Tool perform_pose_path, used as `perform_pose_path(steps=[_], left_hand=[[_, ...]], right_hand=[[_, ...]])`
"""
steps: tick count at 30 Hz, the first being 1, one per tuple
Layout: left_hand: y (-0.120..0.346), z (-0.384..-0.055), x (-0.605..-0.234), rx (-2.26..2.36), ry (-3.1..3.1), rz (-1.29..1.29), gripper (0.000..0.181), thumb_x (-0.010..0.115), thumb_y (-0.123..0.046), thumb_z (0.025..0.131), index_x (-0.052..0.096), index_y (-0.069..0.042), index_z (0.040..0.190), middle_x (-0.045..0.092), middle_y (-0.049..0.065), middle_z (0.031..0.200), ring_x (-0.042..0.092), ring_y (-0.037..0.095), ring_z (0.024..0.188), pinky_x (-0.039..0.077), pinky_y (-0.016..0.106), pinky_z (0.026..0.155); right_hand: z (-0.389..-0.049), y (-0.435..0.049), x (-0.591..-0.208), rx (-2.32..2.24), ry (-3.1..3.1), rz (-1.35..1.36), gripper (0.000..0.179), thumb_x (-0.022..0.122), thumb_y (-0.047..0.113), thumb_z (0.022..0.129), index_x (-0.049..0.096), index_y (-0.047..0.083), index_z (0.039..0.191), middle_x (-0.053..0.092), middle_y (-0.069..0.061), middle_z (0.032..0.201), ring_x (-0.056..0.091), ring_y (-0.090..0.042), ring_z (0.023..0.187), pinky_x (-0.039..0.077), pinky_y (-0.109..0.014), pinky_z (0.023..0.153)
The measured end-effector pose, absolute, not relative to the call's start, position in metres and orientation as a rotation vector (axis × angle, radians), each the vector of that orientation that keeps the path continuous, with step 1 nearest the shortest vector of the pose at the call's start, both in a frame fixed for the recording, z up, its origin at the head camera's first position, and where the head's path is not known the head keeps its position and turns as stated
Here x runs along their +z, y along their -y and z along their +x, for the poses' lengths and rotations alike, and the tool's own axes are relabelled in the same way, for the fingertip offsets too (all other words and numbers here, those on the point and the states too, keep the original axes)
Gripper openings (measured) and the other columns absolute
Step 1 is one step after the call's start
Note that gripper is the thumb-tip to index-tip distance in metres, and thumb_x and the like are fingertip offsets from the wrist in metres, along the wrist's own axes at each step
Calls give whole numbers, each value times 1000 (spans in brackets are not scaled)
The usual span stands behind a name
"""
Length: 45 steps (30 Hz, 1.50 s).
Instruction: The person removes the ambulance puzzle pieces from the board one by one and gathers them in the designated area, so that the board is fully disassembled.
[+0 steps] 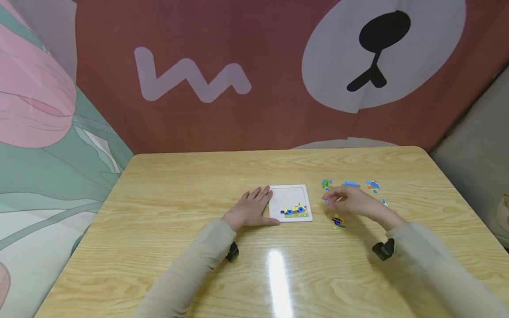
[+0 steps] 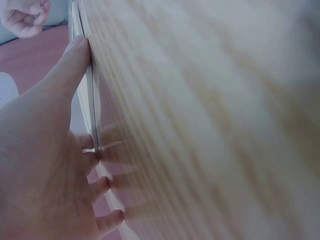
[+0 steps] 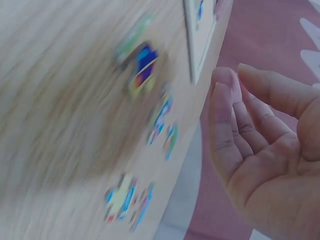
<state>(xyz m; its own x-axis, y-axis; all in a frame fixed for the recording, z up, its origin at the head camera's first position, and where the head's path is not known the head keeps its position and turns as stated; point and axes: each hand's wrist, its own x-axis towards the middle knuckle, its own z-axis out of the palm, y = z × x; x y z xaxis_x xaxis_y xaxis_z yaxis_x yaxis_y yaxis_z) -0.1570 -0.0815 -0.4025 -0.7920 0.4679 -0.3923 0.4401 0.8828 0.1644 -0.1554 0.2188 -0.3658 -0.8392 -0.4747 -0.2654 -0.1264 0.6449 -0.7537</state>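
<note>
My left hand [image 1: 251,210] rests spread at the left edge of a white puzzle board [image 1: 287,194], its fingers on the upper left and its thumb along the bottom edge. Joined jigsaw pieces [image 1: 295,210] with a yellow and blue vehicle picture lie in the board's lower right. To the right of the board, my right hand [image 1: 347,199] hovers above the table, fingers loosely bent and thumb close to the fingertips. In the right wrist view nothing shows between them. Below that hand lies a loose jigsaw piece [image 1: 337,221] with dark blue and yellow on it.
More loose jigsaw pieces lie beyond the right hand: a green one [image 1: 326,183], a blue one [image 1: 351,183] and an orange-blue one [image 1: 373,185]. A small piece [image 1: 384,202] sits right of the wrist. The wooden table [image 1: 179,185] meets a wall with a bear picture.
</note>
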Motion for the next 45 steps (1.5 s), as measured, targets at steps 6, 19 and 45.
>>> perform_pose_path(steps=[6,19,45], left_hand=[[82,-156,-404,102,-2626,672,96,45,-72,86,7,-17,156,3,1,163,7,25,151,15,51,121],[81,-157,-402,99,-2632,665,96,45,-71,87,9,-16,156,4,1,163,8,26,151,16,51,121],[81,-156,-403,73,-2628,669,95,43,-72,87,7,-18,156,2,0,164,8,25,151,17,51,121]], right_hand=[[-157,-196,-363,-1077,-2428,-504,28,58,2,91,60,-8,116,65,-17,100,63,-19,91,54,-28,77],[-165,-154,-384,-1088,-2404,-565,23,60,-1,88,64,-5,110,67,-20,105,66,-27,94,56,-33,77],[-167,-132,-396,-861,-2493,-732,28,66,-6,82,67,-1,109,58,-12,93,53,-18,82,47,-27,74]])
